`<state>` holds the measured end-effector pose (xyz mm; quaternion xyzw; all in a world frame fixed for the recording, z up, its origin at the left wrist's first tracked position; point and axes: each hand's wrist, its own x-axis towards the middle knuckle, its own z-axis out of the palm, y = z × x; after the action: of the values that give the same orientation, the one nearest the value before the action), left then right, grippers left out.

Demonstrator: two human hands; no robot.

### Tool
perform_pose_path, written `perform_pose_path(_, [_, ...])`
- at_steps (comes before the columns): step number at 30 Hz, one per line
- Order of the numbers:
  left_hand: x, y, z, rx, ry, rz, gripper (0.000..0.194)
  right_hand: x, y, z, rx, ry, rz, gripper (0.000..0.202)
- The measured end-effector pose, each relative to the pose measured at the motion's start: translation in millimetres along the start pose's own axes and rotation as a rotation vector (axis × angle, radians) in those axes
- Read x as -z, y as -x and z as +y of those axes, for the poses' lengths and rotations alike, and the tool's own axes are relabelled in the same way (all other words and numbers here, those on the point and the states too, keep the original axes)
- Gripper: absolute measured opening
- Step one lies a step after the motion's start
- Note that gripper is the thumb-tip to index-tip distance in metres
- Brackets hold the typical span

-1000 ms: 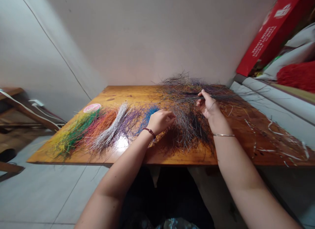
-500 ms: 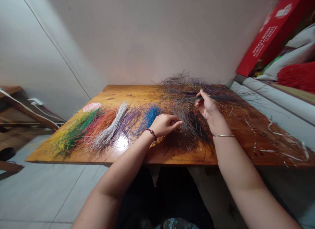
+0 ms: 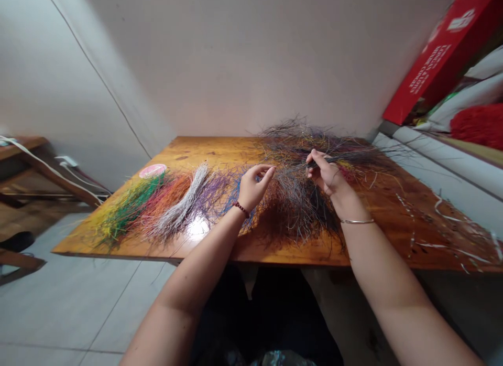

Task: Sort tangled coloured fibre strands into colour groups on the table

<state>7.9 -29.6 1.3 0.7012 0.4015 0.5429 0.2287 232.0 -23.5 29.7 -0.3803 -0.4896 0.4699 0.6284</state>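
My right hand point(image 3: 324, 172) is closed round a bunch of thin, wire-like dark strands point(image 3: 353, 155), whose long ends stick out to the right. Over the blue strands point(image 3: 236, 190), my left hand point(image 3: 254, 185) is raised with thumb and fingertips pinched together. Whatever is in that pinch is too fine to make out. Between and below the hands lies a heap of grey strands point(image 3: 294, 203), with black ones at its right side. Behind my right hand spreads a tangled pile of mixed-colour strands point(image 3: 291, 132).
On the table's left lie yellow and green strands point(image 3: 129, 203), red and orange strands point(image 3: 167, 201), a tidy grey-white bundle point(image 3: 184, 201) and purple strands point(image 3: 208, 195). A pink round label point(image 3: 152, 170) sits behind them. White scraps point(image 3: 451, 246) litter the right side. A red box point(image 3: 428, 67) leans at right.
My left hand has risen away from the grey heap, its fingers now pointing up and inward. My right hand has closed round the dark strands and shifted slightly left. The view has turned a little.
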Motion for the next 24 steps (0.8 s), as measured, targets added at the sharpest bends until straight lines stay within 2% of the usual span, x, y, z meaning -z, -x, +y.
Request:
perform_pose_path(7, [-2.7, -2.4, -3.0, 0.096, 0.226, -0.11, 0.042, -2.1, 3.2, 1.1, -0.005, 0.024, -0.082, 0.044])
perform_pose_path(11, [-3.5, -1.4, -1.1, 0.132, 0.312, -0.216, 0.046, -2.5, 4.5, 0.4, 0.002, 0.049, -0.108, 0.044])
perform_pose_path(19, [-0.1, 1.2, 7.5, 0.109, 0.206, -0.238, 0.033, -4.1, 4.3, 1.6, 0.011, 0.075, -0.093, 0.046])
perform_pose_path(24, [-0.1, 1.0, 3.9, 0.091, 0.158, -0.235, 0.03, -2.5, 1.3, 4.7, 0.013, 0.069, -0.122, 0.045])
